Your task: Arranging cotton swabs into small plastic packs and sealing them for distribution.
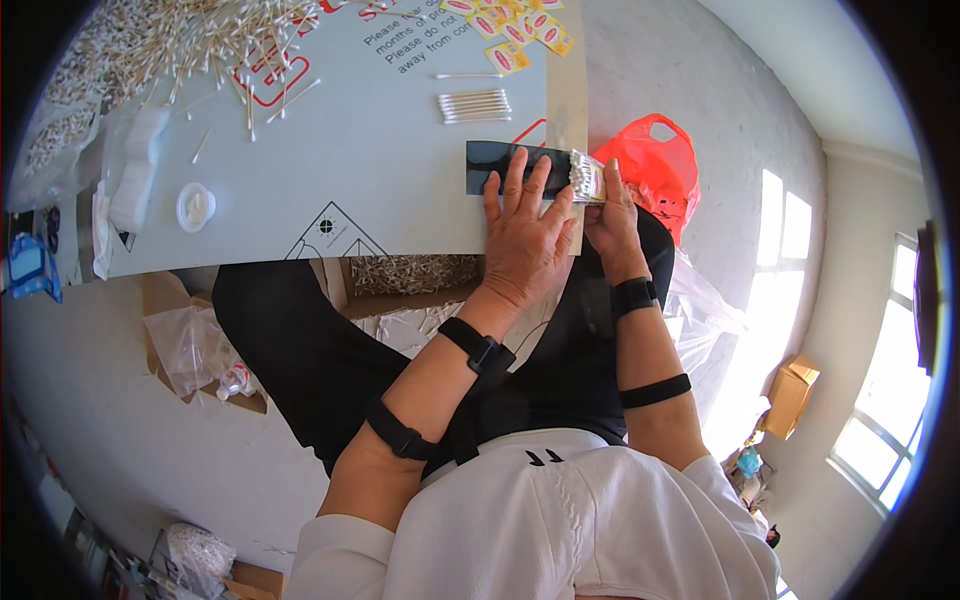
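Observation:
At the table's right edge my left hand [530,222] lies with its fingers stretched out on a dark, shiny flat piece [484,168]. My right hand [615,225] is closed, thumb on top, around a small packet of cotton swabs [581,176]. The white swab tips face the dark piece. Whether the swabs touch it I cannot tell. Just beyond my left hand lies a neat row of cotton swabs [474,106], with a single swab [468,75] above it.
A big heap of loose cotton swabs [170,45] covers the far left. Small yellow-and-white labels [508,57] lie at the far right. A round white tub [195,207] stands at left. A red plastic bag [655,165] is beside the table; a box of swabs [415,275] sits below its edge.

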